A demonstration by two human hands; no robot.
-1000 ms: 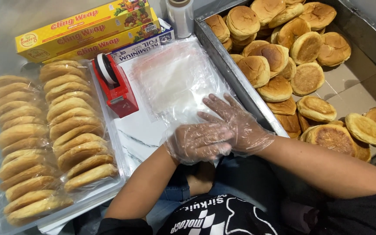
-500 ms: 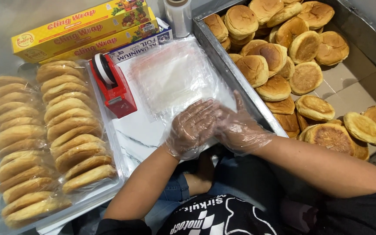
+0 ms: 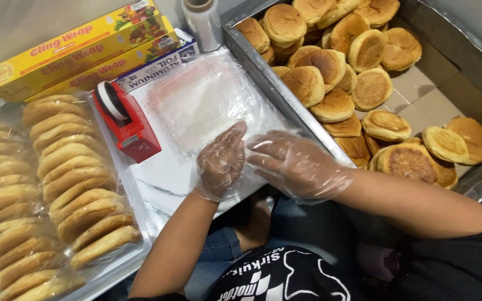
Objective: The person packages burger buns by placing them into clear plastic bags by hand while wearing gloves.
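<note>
Left hand (image 3: 221, 161) and right hand (image 3: 295, 164), loosely gloved, fingers spread, grasping nothing, over stacked clear plastic bags (image 3: 207, 100); risk: slippery gloves lifting several clinging bags.

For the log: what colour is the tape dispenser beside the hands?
Red, with a white roll, the tape dispenser shows best in the head view.

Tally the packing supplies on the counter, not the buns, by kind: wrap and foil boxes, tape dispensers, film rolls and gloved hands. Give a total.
Yellow wrap boxes: 2
Blue and white foil box: 1
Red tape dispenser: 1
Clear film roll: 1
Gloved hands, left hand and right hand: 2
Total: 7
</note>
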